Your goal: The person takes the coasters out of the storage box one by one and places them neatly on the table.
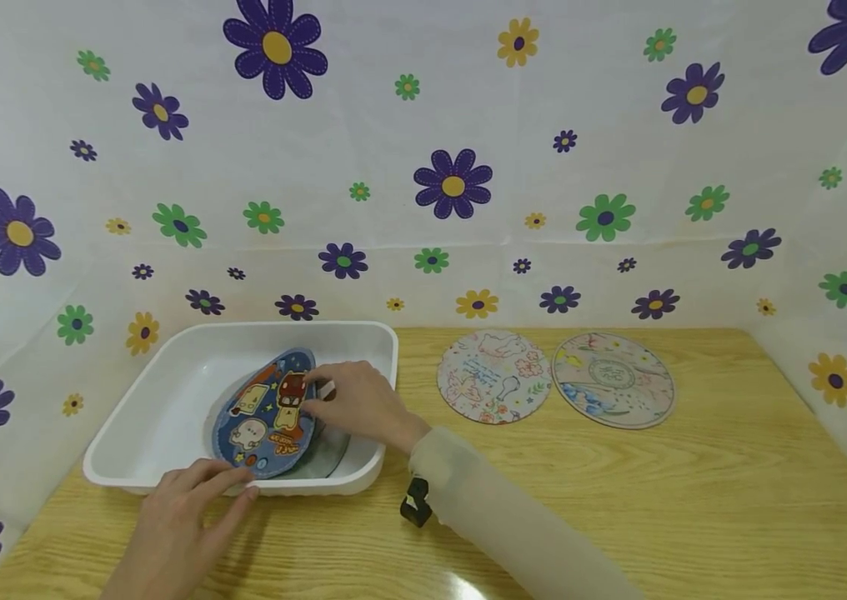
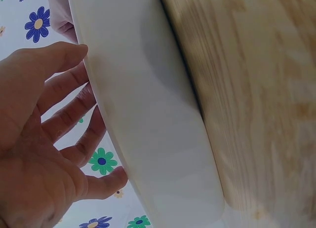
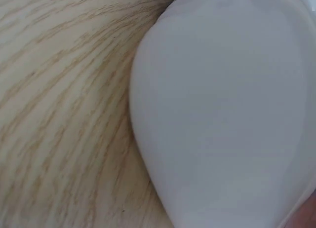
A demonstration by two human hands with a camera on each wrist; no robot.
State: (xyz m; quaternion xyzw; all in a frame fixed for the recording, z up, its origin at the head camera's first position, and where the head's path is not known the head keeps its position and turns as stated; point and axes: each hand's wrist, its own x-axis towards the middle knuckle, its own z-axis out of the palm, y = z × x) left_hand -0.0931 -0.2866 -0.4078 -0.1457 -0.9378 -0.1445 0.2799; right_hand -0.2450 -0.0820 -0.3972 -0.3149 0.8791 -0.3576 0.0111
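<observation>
My right hand (image 1: 363,400) pinches the right edge of a round dark-blue placemat (image 1: 266,429) printed with cartoon figures. The placemat tilts inside a white plastic basin (image 1: 142,425), its right side raised. A greyish round piece (image 1: 329,454) shows partly beneath it; the rest is hidden. My left hand (image 1: 187,517) rests at the basin's near rim, fingertips close to the placemat's lower edge. In the left wrist view, the fingers of the left hand (image 2: 54,124) spread along the basin rim. The right wrist view shows mostly the basin's outer wall (image 3: 222,114).
Two round patterned placemats lie side by side right of the basin: a pale floral one (image 1: 494,377) and a pastel one (image 1: 613,381) with a central emblem. The wooden table (image 1: 618,508) meets a flower-printed cloth (image 1: 386,125) behind and at both sides.
</observation>
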